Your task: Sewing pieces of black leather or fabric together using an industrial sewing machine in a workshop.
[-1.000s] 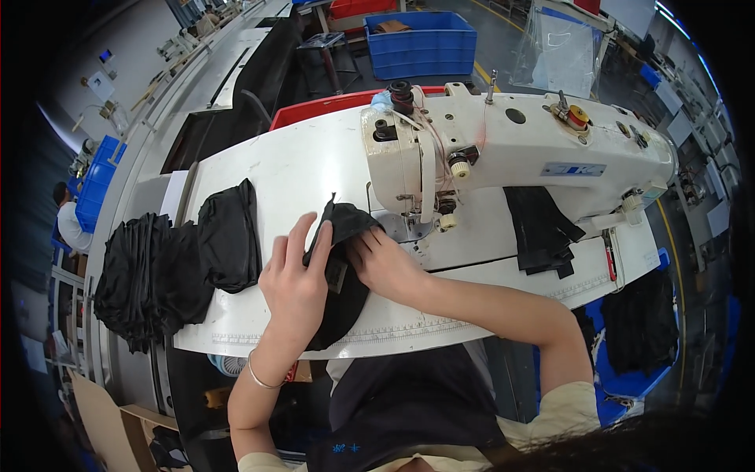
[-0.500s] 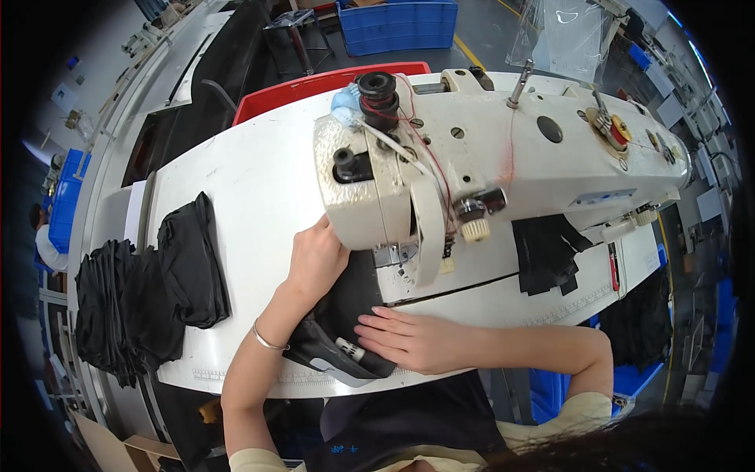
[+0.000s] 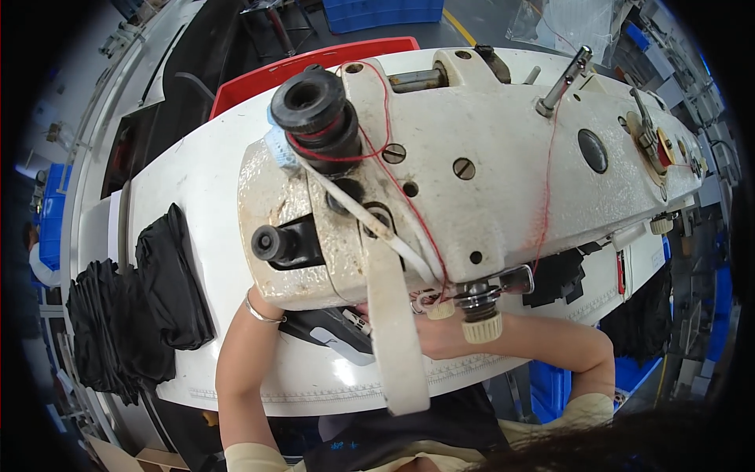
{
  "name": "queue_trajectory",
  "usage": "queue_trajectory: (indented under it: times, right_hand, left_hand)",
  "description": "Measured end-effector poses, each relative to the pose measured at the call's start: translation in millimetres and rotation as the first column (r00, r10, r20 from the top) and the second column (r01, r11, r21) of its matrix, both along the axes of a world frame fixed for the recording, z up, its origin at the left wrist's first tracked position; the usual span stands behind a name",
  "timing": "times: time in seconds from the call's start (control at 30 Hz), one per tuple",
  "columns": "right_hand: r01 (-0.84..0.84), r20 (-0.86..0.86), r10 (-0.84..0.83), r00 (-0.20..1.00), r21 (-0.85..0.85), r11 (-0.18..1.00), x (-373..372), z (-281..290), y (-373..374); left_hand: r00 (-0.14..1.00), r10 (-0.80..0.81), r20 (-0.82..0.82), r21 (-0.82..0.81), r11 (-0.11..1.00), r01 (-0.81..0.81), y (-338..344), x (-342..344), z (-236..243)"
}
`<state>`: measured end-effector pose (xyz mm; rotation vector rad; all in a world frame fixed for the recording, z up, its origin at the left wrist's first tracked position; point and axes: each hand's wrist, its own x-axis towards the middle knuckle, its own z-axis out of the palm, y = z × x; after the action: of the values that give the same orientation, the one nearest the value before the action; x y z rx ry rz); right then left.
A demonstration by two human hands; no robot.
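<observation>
A white industrial sewing machine point(image 3: 487, 157) fills the middle of the view, seen from close above. A black thread spool with red thread point(image 3: 314, 110) stands on its top. My left forearm reaches up under the machine head. Its wrist with a thin bracelet point(image 3: 263, 313) shows, but the hand is hidden behind the machine. My right hand point(image 3: 436, 337) lies just below the machine's cream knob point(image 3: 480, 326), mostly covered, and its fingers cannot be made out. A black fabric piece with a pale patch point(image 3: 334, 338) lies on the table between my arms.
A stack of folded black fabric pieces point(image 3: 169, 279) lies at the left of the white table point(image 3: 189, 181), with more black cloth point(image 3: 102, 338) hanging past it. Another black piece point(image 3: 558, 275) sits right of the needle area. A red bin point(image 3: 314, 59) stands behind the table.
The view has dropped much closer to the machine, which now covers both hands. My hands lay flat on the black fabric before, and both have slid further under the machine head.
</observation>
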<state>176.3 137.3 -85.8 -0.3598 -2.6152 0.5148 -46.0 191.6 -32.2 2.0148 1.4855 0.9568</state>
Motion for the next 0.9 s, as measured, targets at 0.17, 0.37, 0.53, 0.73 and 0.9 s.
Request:
queue_trajectory:
  times: [0.17, 0.37, 0.53, 0.73, 0.9]
  right_hand:
    - [-0.061, 0.182, 0.024, 0.983, 0.198, 0.978, 4.5, 12.9, -0.5]
    - [0.275, 0.087, -0.268, 0.960, -0.493, 0.826, 47.0, 73.7, 3.6]
    - [0.677, -0.040, -0.799, 0.600, 0.558, 0.480, 132.3, 22.7, 85.9]
    - [0.793, -0.379, -0.704, 0.601, 0.394, 0.464, 124.4, -3.2, 123.9]
    - [0.821, -0.387, -0.738, 0.552, 0.406, 0.401, 128.4, -13.7, 131.6]
  left_hand:
    - [0.990, 0.028, 0.140, -0.155, 0.988, -0.006, 5.9, -0.8, 5.1]
    - [0.934, -0.013, 0.358, -0.240, 0.965, 0.106, 0.9, -51.9, -3.2]
    - [0.997, 0.001, -0.079, 0.035, 0.999, 0.002, -64.0, -9.0, 52.8]
    - [0.818, -0.558, -0.137, 0.075, 0.818, 0.570, -102.0, 67.2, 49.6]
    - [0.880, -0.405, -0.249, 0.285, 0.837, 0.466, -30.2, 157.6, -19.2]
